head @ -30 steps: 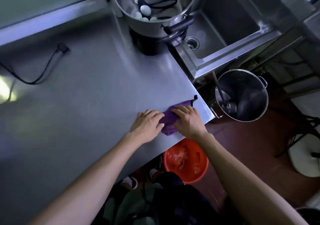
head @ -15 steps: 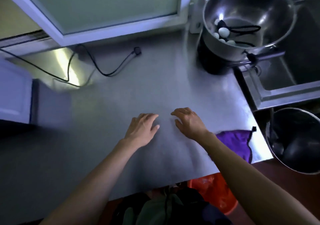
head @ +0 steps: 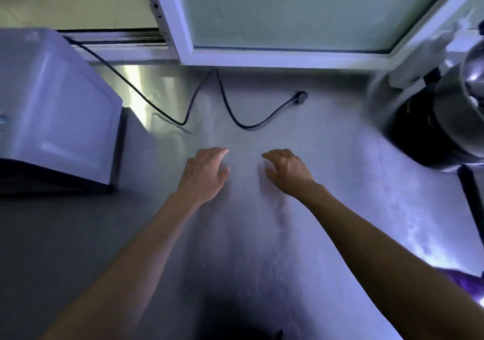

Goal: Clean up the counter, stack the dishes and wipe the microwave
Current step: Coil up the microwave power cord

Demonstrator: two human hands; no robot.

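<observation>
Left hand: the left hand is palm down over the brushed steel counter, fingers loosely spread and nearly straight, grasping nothing; whether the fingertips rest on the metal cannot be told.
Right hand: the right hand is palm down just beside it, fingers curled a little, empty; contact with the counter is unclear.
Gap: bare steel between the two hands.
Microwave: the white box-shaped microwave stands at the left on the counter, well apart from the left hand.
Cord: a black power cord with plug lies looped near the window frame, beyond both hands.
Cloth: a purple cloth lies at the counter's right edge, beside the right forearm, untouched.
Pot: a shiny steel pot on a black base sits at the far right.
</observation>
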